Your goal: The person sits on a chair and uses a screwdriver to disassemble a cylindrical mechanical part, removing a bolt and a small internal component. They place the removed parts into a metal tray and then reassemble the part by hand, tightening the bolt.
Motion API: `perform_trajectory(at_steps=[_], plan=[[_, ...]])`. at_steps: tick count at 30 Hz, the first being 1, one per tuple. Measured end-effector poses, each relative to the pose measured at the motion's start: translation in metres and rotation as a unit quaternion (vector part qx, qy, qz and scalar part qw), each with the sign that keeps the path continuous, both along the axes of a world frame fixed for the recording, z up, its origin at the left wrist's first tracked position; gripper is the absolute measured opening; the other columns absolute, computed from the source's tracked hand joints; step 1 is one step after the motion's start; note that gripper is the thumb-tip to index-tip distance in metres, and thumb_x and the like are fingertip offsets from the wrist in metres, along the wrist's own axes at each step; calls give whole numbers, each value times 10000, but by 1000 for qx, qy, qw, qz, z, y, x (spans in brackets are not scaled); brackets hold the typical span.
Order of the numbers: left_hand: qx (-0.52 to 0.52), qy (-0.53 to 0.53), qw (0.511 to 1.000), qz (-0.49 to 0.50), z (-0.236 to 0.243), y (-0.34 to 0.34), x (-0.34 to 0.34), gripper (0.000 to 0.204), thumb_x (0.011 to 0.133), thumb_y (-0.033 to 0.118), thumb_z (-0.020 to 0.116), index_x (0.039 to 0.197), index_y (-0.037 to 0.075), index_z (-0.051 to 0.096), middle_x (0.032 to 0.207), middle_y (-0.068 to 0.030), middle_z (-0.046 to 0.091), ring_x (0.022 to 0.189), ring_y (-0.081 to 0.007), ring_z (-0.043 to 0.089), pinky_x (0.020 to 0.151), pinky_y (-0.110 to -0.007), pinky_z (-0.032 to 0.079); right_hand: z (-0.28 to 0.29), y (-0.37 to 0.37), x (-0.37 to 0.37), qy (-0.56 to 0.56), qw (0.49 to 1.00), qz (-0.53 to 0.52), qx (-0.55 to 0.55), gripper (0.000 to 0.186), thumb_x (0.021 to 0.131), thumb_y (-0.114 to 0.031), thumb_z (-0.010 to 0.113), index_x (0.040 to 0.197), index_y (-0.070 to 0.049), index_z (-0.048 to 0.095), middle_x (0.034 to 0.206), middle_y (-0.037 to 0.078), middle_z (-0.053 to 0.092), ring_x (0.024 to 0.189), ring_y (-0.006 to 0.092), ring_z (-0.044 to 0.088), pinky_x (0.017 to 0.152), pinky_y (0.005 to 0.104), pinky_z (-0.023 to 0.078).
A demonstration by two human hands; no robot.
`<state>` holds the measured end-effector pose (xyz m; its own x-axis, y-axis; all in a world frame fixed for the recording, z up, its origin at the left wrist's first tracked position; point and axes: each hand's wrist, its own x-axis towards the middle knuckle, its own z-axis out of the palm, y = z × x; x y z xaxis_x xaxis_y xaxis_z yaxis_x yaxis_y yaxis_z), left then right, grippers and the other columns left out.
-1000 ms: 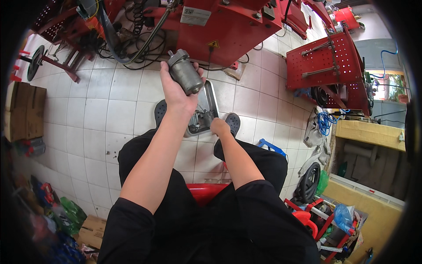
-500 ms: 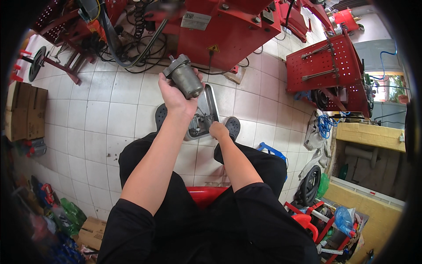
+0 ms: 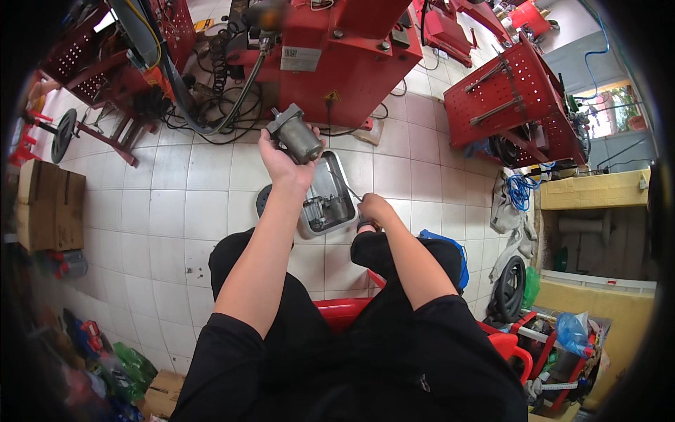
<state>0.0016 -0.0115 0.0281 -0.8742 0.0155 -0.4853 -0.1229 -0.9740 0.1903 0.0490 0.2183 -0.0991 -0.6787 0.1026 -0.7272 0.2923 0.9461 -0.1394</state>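
My left hand [image 3: 287,167] is closed around a grey metal motor [image 3: 304,143], a cylinder with a wider flange and a short shaft at its far left end. It is held tilted above a metal tray [image 3: 308,230] on the floor. Several metal parts [image 3: 328,211] lie in the tray's near half. Just right of the tray, my right hand [image 3: 377,209] grips a thin rod-like tool [image 3: 353,193], its tip pointing up and left over the tray's edge. The tool's exact kind is too small to tell.
A red machine [image 3: 344,63] with hoses and cables stands ahead. To the right are a red perforated tool cart [image 3: 492,98] and a coiled blue hose [image 3: 522,188]. Cardboard boxes [image 3: 49,204] stand at left. A red stool [image 3: 341,309] is under me.
My right hand has drawn back to the right, from the tray's edge to beside it, bringing the thin tool into clearer view. The left hand still holds the motor. The view has shifted slightly.
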Motion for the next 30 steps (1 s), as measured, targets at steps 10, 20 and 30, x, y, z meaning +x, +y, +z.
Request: perform_trajectory(at_steps=[10, 20, 30], plan=[[-35, -34, 998, 26, -31, -7, -12, 502, 889, 536, 435, 1129, 106, 537, 1078, -105, 575, 981, -260, 562, 851, -464, 451, 176, 5, 27, 71, 987, -90, -112, 385, 881, -278, 531, 1148, -5, 582, 689, 146, 610, 488, 206, 577, 440, 342, 466], [-40, -69, 997, -26, -38, 4, -3, 212, 821, 272, 659, 960, 154, 551, 872, 2, 595, 852, -177, 589, 793, -371, 464, 289, 2, 78, 88, 964, -141, -208, 357, 933, -266, 524, 1214, -45, 536, 619, 12, 483, 448, 91, 452, 400, 256, 376], [12, 87, 988, -125, -24, 8, 3, 209, 839, 210, 618, 976, 72, 541, 1013, -78, 626, 964, -287, 616, 927, -465, 472, 296, 1, 115, 68, 945, -182, -265, 369, 954, -276, 535, 1241, -44, 513, 638, 4, 489, 474, 73, 454, 398, 232, 361]])
